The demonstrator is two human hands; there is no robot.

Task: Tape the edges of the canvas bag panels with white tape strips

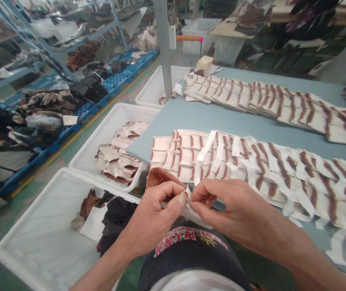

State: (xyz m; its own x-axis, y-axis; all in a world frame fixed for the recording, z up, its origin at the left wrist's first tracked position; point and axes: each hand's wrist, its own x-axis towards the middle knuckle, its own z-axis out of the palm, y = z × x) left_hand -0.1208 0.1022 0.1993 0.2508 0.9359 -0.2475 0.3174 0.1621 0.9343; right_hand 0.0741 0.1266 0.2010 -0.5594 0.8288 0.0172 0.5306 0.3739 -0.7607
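Close above my apron, my left hand pinches a brown and cream piece of what looks like leather or cloth between thumb and fingers. Just beside it, my right hand is closed too, its thumb and fingertips at the pale edge of the same piece. The spot between the fingertips is small and partly covered. Right beyond my hands lies a row of overlapping cream pieces with brown edges. Loose white strips lie across much of that row.
A second row of cream and brown pieces lies farther back on the blue-grey table. To the left stand a white bin holding similar pieces and another bin with dark cloth. A metal post rises by the table's corner.
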